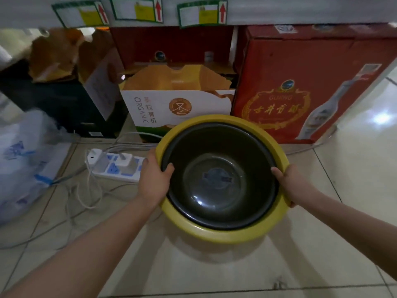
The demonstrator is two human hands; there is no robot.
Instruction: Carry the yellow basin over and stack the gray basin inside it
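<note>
The gray basin [219, 181] sits nested inside the yellow basin [227, 234], its dark rim just below the yellow rim. A blue label shows on its bottom. The pair is held above the tiled floor, casting a shadow beneath. My left hand [155, 176] grips the left side, thumb over both rims. My right hand [289, 179] grips the right side the same way.
A white power strip [111, 166] with plugs and loose cables lies on the floor at left. A white ORGANIC carton [178, 108] and a red liquor box [300, 87] stand behind the basins. A plastic bag [23, 160] sits far left. Bare tiles lie in front.
</note>
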